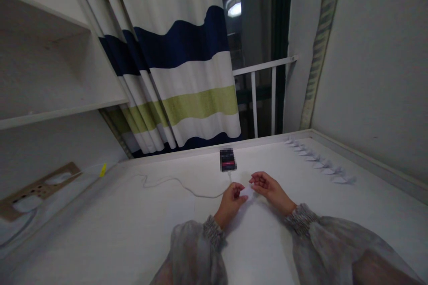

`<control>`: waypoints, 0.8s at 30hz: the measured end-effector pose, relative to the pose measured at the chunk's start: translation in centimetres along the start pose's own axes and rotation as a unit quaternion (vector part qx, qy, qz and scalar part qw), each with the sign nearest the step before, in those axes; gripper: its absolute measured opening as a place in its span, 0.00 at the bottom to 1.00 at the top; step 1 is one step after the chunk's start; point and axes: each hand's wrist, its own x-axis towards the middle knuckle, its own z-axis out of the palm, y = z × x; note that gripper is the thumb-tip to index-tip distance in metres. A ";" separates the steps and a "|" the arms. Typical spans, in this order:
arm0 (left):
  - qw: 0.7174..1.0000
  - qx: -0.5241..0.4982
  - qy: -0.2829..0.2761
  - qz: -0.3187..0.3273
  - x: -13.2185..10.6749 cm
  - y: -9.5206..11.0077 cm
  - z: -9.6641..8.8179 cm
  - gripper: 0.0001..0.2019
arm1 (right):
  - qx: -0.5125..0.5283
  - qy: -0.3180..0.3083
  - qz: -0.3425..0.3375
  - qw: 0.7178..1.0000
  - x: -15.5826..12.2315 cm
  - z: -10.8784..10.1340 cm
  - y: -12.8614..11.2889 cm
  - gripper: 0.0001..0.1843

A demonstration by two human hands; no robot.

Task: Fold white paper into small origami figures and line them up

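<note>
Left hand [230, 203] and right hand [272, 192] pinch white paper [248, 192] above the bench [110, 236]; folding appears in hand; next crease seemingly calls for aligned edges.

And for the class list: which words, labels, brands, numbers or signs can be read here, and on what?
None can be read.
Phone: screen too blurred to read.
Yellow tag: too small to tell whether it bears text.
Power strip: no legible marking.
Paper in the left hand: no writing visible.
</note>
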 end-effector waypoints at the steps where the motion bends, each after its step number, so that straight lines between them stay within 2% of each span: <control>1: 0.999 -0.053 0.001 0.004 0.0 0.1 0.1 0.14 | 0.020 0.019 0.002 1.000 0.1 0.0 0.0 0.20; 3: 0.991 -0.135 0.011 0.007 -0.1 0.4 0.2 0.17 | 0.032 0.034 0.011 0.999 0.1 0.2 -0.1 0.21; 6: 0.980 -0.194 0.045 0.000 -0.2 0.8 0.1 0.16 | 0.006 -0.010 0.031 0.999 -0.2 0.8 0.1 0.21; 8: 0.977 -0.204 0.065 -0.009 -0.3 0.8 0.1 0.15 | -0.021 -0.040 0.030 0.999 -0.4 1.5 0.3 0.19; 11: 0.976 -0.205 0.074 -0.023 -0.4 0.9 0.2 0.15 | -0.053 -0.041 0.013 0.998 -0.6 2.2 0.5 0.16; 15: 0.975 -0.214 0.056 -0.026 -0.5 1.1 0.4 0.17 | -0.096 -0.027 -0.003 0.995 -0.8 2.2 0.3 0.13; 18: 0.979 -0.198 0.040 -0.024 -0.5 1.1 0.4 0.17 | -0.158 -0.010 -0.042 0.986 -1.0 1.9 -0.2 0.09; 21: 0.994 -0.097 0.055 0.018 -0.5 0.9 -0.1 0.12 | -0.273 -0.024 -0.137 0.952 -1.2 1.4 -0.6 0.07; 24: 0.986 0.087 0.091 0.109 -0.4 0.6 -1.0 0.11 | -0.412 -0.046 -0.262 0.872 -1.3 0.9 -0.6 0.08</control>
